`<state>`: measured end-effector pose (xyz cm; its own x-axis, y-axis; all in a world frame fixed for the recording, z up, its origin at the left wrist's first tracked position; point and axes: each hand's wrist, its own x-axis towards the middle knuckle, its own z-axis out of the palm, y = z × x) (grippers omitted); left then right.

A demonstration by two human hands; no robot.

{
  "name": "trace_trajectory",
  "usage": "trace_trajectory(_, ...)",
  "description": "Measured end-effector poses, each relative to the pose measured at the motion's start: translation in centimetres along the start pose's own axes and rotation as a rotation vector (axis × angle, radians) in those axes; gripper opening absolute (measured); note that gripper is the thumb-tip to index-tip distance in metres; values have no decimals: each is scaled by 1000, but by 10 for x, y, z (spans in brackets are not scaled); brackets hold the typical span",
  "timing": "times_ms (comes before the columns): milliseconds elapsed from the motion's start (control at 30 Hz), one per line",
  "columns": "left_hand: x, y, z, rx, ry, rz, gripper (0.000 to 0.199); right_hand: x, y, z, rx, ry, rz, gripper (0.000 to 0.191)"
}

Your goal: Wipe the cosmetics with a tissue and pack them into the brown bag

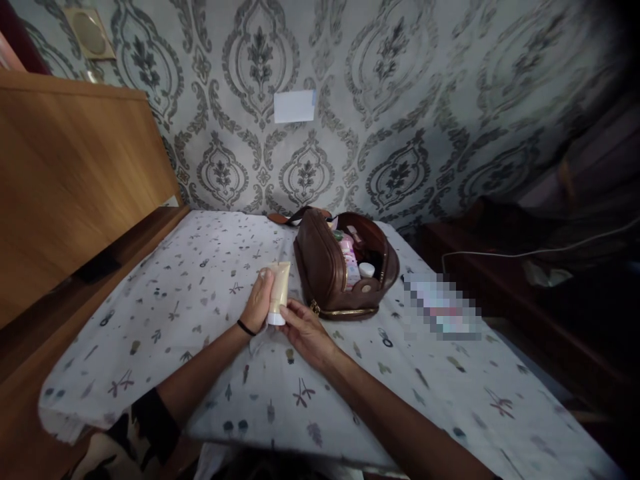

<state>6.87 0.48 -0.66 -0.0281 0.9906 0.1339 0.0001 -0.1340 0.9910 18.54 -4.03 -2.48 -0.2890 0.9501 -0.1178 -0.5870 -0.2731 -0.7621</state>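
Note:
A cream-coloured squeeze tube [281, 287] with a white cap at its lower end is held upright between both hands, just above the patterned cloth. My left hand [258, 303], a dark band at its wrist, is closed along the tube's left side. From the right, my right hand [307, 331] grips the tube near the cap with thumb and fingers. Right behind the hands stands a brown toiletry bag [320, 267], its zipped top open. Inside it are a small white-lidded jar [367, 270], a pink and white package [350, 260] and other items partly hidden by the bag's wall.
White cloth with small plant prints [200, 387] covers the table. A blurred-out flat object [443, 303] lies right of the bag. A wooden cabinet [75, 180] borders the left side; patterned wallpaper with a white card [294, 107] is behind. A white cable [525, 252] runs at the right.

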Motion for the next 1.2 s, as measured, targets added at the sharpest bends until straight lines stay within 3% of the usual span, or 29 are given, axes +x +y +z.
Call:
trace_trajectory(233, -20, -3, -4, 326, -158, 299, 59, 3, -5, -2, 61, 29, -42, 39)
trace_trajectory(400, -40, -4, -11, 707, -268, 625, 52, 8, -3, -6, 175, 44, -57, 39)
trace_trajectory(567, -54, 5, -30, 958, -390, 1014, 50, 10, 0, -10, 255, 34, -17, 31)
trace_trajectory(667, -56, 8, -46, 988, -491, 1133, 47, 10, -1, -12, 303, 30, 50, 25)
trace_trajectory(800, -54, 6, -66, 986, -600, 1102, 39, 9, -5, -12, 331, -34, 160, 18)
trace_trajectory(900, -49, 7, -76, 960, -611, 1102, 32, 8, -9, -12, 332, -63, 179, 19)
trace_trajectory(1067, -27, 13, -103, 1044, -464, 1015, 30, 4, -11, -10, 382, -57, 183, 16)
trace_trajectory(1200, -10, 11, -131, 1266, -344, 742, 30, 2, -10, -9, 317, -111, 180, 27)
